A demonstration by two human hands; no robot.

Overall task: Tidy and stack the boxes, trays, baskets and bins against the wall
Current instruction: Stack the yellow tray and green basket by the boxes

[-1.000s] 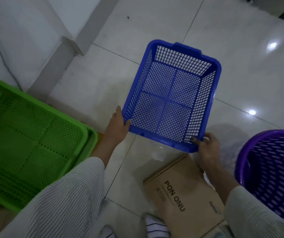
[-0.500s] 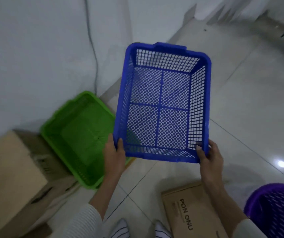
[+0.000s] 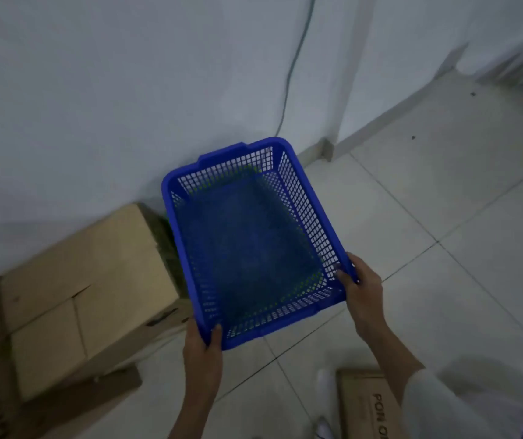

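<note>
Cardboard boxes (image 3: 89,280): two are seen at the left, standing on the floor against the wall (image 3: 127,90). They are judged stiff but easy to dent at the corners.

Green tray (image 3: 171,267): only a dark green strip is seen between the nearer box and the basket, and some green shows through the mesh. It is judged that the tray lies under the basket; whether the two touch cannot be told.

Left hand (image 3: 203,350): the near-left corner of the rim is gripped, with the thumb inside the mesh wall and the fingers hidden under it.

Blue basket (image 3: 250,248): it is held close to the wall, with its far end near the skirting. It is empty and made of thin plastic mesh, so it is judged light and a little flexible. The smooth, thick rim is the best place to be held; the mesh walls may bend if squeezed.

Right hand (image 3: 361,286): the near-right corner of the rim is gripped, with the fingertips curled over the edge.

Printed box (image 3: 371,407): it lies on the floor tiles (image 3: 443,217) at the lower right, apart from the basket.
</note>
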